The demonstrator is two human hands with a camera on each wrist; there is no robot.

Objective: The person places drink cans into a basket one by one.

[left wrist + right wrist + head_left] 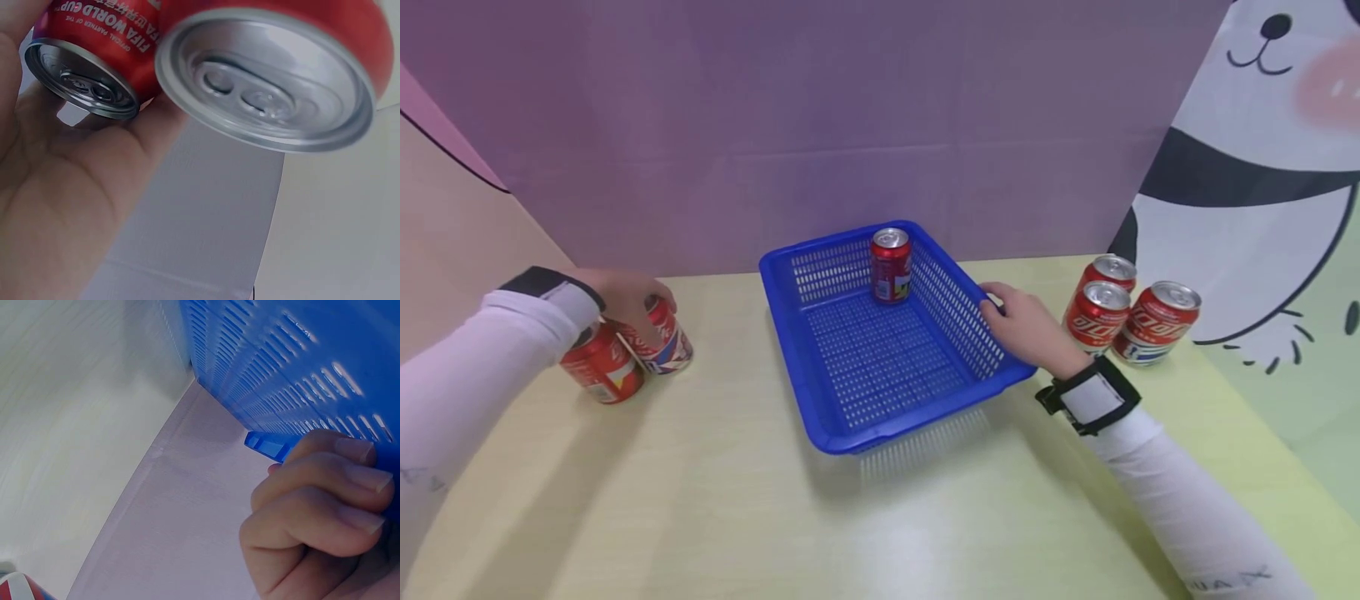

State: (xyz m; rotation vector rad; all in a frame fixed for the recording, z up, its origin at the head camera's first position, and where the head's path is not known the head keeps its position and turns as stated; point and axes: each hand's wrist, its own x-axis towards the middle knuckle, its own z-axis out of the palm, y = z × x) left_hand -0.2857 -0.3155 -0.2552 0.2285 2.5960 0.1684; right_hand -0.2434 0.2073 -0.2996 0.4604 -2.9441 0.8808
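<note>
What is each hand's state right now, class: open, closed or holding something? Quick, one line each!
Left hand: closed, holding one can.
Right hand: closed, gripping the basket by its rim.

Glossy metal cans [891,271], plastic basket [880,367]

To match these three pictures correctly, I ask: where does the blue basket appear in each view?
Head: centre, the blue basket, with one red can inside.
Left wrist: not in this picture.
Right wrist: upper right, at the curled fingers of the right hand.
Shared landmark: the purplish backdrop, lower centre in both wrist views.
</note>
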